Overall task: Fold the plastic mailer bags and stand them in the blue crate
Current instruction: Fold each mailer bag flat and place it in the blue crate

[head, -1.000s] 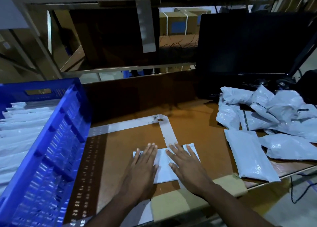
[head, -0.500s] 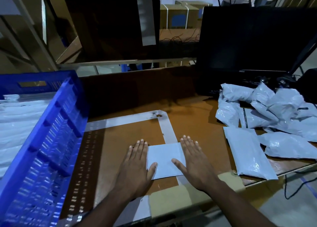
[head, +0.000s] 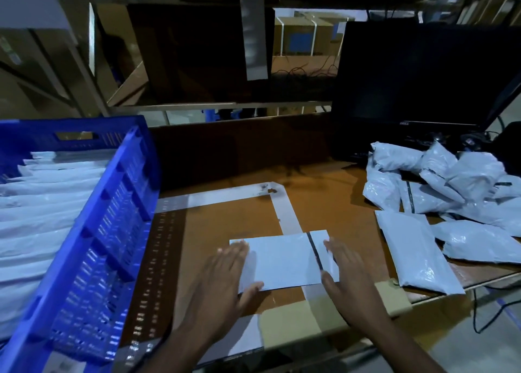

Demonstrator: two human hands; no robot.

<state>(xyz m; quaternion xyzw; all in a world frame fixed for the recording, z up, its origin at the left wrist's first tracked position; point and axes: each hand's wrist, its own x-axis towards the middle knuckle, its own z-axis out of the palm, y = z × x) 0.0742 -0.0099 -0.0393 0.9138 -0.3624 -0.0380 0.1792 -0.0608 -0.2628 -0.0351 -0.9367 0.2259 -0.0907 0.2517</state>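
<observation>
— Both hands have slid outward since half a second ago, haven't they?

— Yes. They are wider apart now, and the mailer point(head: 282, 260) between them lies wider than it did, with a black strip showing near its right end. The left hand point(head: 222, 282) lies flat on the mailer's left end, thumb at its near edge. The right hand point(head: 349, 282) has straight fingers over the right end, past the strip — blurred, so I cannot tell how firmly it presses. Neither hand grips anything.

— Where is that mailer in the picture?

— Lower middle, flat on the bench point(head: 242, 220), across a white tape corner point(head: 287, 217).

— How far along would you say the job is?

— Well under way, I judge. The blue crate point(head: 112, 231) on the left holds a long row of white bags point(head: 42, 203) standing on edge. This mailer is not yet finished or put in. A loose pile of bags point(head: 451, 186) waits at the right, with one flat bag point(head: 414, 251) at the bench's near edge.

— And the room?

— Dim. A brown bench top, a dark monitor point(head: 423, 74) at upper right, shelving and cardboard boxes point(head: 304, 35) behind, cables trailing at lower right.
</observation>
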